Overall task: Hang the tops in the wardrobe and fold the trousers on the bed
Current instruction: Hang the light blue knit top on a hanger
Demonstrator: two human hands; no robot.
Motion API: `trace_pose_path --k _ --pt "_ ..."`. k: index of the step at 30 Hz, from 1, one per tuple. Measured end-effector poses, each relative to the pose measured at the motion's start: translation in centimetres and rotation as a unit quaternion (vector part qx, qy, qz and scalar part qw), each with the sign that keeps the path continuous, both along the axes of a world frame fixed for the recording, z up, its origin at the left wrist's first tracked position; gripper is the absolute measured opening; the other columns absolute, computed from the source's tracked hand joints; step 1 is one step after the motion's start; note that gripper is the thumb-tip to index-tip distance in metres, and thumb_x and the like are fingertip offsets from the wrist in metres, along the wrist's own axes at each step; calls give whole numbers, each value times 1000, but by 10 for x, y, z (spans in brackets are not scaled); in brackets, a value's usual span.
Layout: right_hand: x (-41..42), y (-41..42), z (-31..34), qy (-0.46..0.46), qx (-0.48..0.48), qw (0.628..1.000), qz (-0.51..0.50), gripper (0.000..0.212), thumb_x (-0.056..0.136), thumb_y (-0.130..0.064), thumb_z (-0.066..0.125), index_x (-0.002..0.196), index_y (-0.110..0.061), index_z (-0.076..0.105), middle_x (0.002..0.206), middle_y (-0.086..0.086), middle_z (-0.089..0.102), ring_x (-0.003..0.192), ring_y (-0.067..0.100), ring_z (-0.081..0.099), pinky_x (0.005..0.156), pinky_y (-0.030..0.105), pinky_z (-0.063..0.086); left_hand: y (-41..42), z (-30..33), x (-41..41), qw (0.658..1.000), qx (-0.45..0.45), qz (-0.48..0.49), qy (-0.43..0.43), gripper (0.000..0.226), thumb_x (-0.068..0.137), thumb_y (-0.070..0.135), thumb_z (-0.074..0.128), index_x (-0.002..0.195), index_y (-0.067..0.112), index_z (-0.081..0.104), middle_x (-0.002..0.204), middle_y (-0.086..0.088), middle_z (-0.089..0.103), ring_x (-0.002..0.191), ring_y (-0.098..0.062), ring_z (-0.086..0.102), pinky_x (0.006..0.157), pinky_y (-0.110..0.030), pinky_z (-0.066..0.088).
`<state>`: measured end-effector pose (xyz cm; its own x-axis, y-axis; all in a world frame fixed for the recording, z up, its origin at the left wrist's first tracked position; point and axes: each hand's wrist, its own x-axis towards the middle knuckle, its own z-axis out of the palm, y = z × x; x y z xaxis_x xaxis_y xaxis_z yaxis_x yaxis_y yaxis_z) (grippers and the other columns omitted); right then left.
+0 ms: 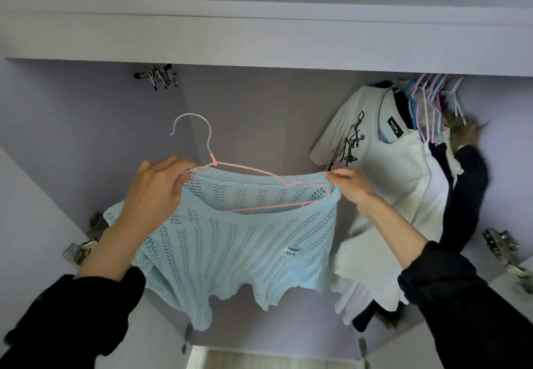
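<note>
A light blue open-knit top [230, 241] hangs on a pink wire hanger [251, 171] with a white hook, held up inside the open wardrobe [259, 103]. My left hand [155, 189] grips the top's left shoulder together with the hanger's end. At the right shoulder, my right hand [350, 185] pinches the neckline edge. The hook points up and left, free of any rail. The hanger's lower bar shows through the neck opening.
A white printed T-shirt [383, 166] and several dark and pale garments hang at the right on pastel hangers [427, 94]. A bunch of metal clips [157, 75] hangs at the upper left. Door hinges [501, 247] sit on both sides.
</note>
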<state>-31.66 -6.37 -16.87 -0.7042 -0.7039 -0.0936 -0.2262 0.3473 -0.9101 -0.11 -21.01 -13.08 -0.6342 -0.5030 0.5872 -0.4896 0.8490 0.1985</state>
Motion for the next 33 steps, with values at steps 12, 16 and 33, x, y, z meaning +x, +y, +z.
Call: trace_pose_path --k 12,16,33 --pt "29 -9 22 194 35 976 89 31 90 -30 60 92 0 68 75 17 59 72 15 45 75 33 44 21 0 -20 999 -19 -13 -34 17 79 -7 67 89 5 70 77 -9 67 64 -29 64 69 -35 33" --pt "28 -6 30 242 34 966 81 37 91 -29 58 64 -6 48 58 2 40 64 16 34 63 30 33 14 2 -15 999 -12 31 -33 16 81 -5 65 92 6 70 81 -10 68 70 -31 65 70 -39 37" --pt "56 -1 47 139 -11 974 179 17 90 -21 61 74 -17 67 56 -6 59 45 4 60 55 15 42 32 -10 -33 999 2 41 -5 17 75 -7 70 83 7 71 76 -8 69 68 -27 65 68 -33 27"
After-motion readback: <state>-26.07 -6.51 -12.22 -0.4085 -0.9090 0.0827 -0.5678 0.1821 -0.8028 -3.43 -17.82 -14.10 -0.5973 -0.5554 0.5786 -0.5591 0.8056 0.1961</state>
